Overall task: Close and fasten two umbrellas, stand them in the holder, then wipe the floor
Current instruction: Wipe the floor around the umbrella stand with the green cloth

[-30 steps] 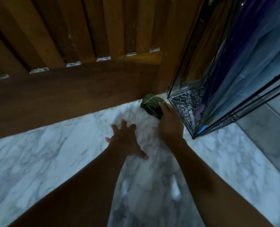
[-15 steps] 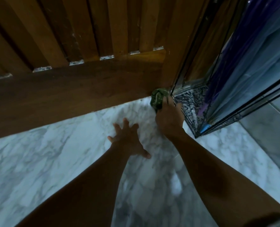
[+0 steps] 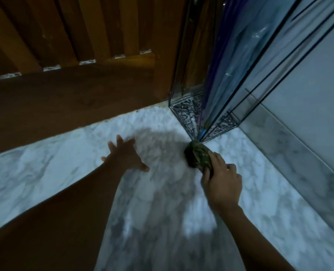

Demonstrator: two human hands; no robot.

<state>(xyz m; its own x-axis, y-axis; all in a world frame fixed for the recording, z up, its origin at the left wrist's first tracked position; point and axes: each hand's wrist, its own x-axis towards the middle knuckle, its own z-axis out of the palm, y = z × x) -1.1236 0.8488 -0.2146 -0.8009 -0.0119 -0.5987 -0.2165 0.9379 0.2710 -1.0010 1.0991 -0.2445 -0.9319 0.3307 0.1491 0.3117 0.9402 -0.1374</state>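
Note:
My right hand (image 3: 221,179) grips a bunched dark green cloth (image 3: 197,156) and holds it down on the white marble floor (image 3: 64,157), just in front of the near corner of the glass umbrella holder (image 3: 185,111). A blue umbrella (image 3: 236,61) and a purple one (image 3: 210,79) stand inside the holder, tips down. My left hand (image 3: 124,155) lies flat on the floor with fingers spread, to the left of the cloth.
A dark wooden slatted door (image 3: 68,55) runs along the far edge of the floor. A pale wall with a marble skirting (image 3: 299,159) borders the right side. The holder stands in the corner between them.
My right hand has dragged the cloth from the gap between door and holder toward me and to the right, round the holder's near corner. My left hand has stayed planted.

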